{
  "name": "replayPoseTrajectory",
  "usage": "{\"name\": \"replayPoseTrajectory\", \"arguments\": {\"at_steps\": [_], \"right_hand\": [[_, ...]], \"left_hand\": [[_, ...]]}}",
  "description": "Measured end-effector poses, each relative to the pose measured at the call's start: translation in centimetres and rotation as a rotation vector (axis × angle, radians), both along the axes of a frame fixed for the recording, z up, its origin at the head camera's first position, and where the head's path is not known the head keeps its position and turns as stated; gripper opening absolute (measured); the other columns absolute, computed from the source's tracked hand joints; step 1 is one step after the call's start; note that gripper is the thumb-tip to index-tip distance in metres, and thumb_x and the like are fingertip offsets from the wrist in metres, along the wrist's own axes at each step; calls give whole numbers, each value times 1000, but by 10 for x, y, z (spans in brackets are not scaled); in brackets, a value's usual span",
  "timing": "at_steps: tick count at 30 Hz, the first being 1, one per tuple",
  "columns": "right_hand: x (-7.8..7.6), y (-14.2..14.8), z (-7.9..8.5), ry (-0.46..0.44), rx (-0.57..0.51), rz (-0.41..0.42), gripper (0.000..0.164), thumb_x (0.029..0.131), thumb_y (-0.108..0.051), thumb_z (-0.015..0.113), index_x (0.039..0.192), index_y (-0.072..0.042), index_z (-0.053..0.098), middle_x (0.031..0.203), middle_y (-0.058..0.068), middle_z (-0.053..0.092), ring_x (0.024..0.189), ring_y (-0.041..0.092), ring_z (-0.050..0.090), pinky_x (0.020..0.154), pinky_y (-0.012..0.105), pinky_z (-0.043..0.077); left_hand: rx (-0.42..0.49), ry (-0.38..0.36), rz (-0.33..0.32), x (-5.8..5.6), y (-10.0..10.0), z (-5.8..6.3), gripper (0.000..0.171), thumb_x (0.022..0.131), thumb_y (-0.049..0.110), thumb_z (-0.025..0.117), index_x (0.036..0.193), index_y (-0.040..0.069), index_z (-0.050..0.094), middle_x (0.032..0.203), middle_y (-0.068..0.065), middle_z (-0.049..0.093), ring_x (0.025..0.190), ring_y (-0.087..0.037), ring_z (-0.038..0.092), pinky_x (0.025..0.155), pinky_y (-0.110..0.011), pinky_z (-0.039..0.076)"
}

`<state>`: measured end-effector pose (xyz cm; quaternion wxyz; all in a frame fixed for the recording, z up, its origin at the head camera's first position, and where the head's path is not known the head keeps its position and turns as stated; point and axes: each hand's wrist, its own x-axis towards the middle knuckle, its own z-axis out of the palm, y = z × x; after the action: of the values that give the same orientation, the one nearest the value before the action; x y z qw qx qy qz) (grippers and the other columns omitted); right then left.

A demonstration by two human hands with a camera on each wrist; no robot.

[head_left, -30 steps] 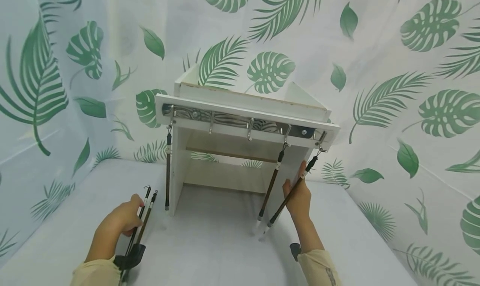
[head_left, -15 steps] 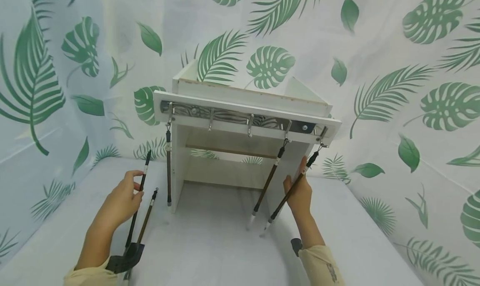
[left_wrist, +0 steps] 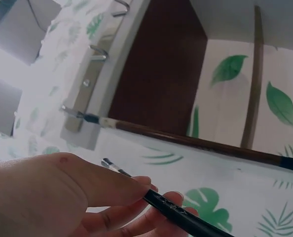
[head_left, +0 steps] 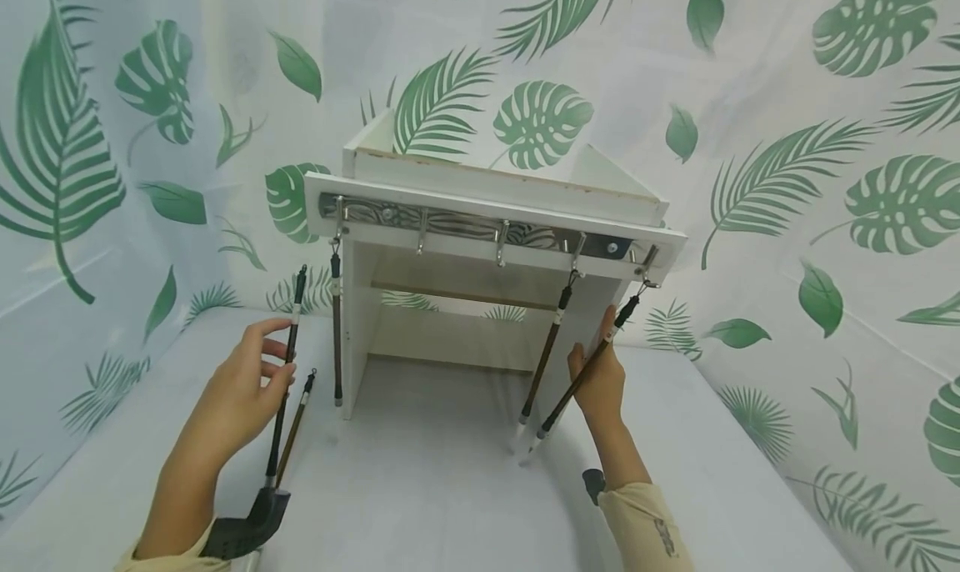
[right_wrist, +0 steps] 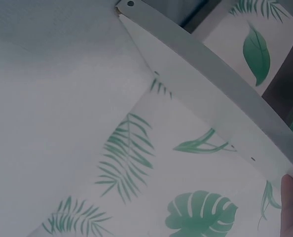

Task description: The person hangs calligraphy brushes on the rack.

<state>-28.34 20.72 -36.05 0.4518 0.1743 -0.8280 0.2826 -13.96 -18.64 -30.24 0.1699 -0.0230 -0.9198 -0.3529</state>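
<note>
Fingers of left hand (head_left: 247,384) nearly closed, held brush (head_left: 277,434) pinched between thumb and fingers. Its loop end is pointed up, long axis steep, leaned slightly right; lower end is hidden by the black wrist mount (head_left: 247,526). Brush is held above the table (head_left: 435,480), just outside the left edge of the white stand (head_left: 450,176). Loose brush (head_left: 296,426) is seen just beside it, loop end pointed at the stand's front left corner. Stand's right panel is gripped at its front edge by right hand (head_left: 602,384), thumb inside, fingers outside. On the hook strip (head_left: 465,223), left brush (head_left: 337,330) is hung at the left end, inner right brush (head_left: 547,351) and outer right brush (head_left: 588,366) near the right end, all loop up
</note>
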Motion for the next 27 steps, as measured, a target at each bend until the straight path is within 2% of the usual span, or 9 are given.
{"name": "replayPoseTrajectory", "arguments": {"at_steps": [3,9,12,22,27], "right_hand": [[0,-1,0,6,1,-1,84,84,1,50,148,-23,1,103,39,56,81,52,60,60,55,52],[0,-1,0,-5,1,-14,83,84,0,50,148,-22,3,102,38,57,79,51,61,61,55,53],[0,-1,0,-6,-2,-12,83,84,1,51,148,-21,3,103,38,57,79,51,61,61,55,53],[1,0,2,14,1,0,86,83,3,49,148,-25,-1,107,40,55,80,52,60,58,56,52],[1,-1,2,-11,-12,5,87,84,3,50,147,-28,-1,106,39,55,82,52,60,60,55,53]], "left_hand": [[0,58,-4,5,5,5,53,90,5,53,136,4,27,107,-21,53,91,-34,58,68,-45,54],[4,281,-48,13,18,12,53,84,-4,58,131,4,37,100,-16,55,85,-28,60,67,-43,55],[10,350,-62,16,24,15,53,81,-6,61,129,5,41,97,-14,56,83,-25,61,65,-39,56],[8,405,-127,16,35,17,56,80,-7,63,130,6,42,99,-12,57,82,-22,61,62,-35,56],[25,420,-147,15,42,19,55,80,-7,63,129,6,42,98,-11,57,81,-20,61,62,-33,56]]}}
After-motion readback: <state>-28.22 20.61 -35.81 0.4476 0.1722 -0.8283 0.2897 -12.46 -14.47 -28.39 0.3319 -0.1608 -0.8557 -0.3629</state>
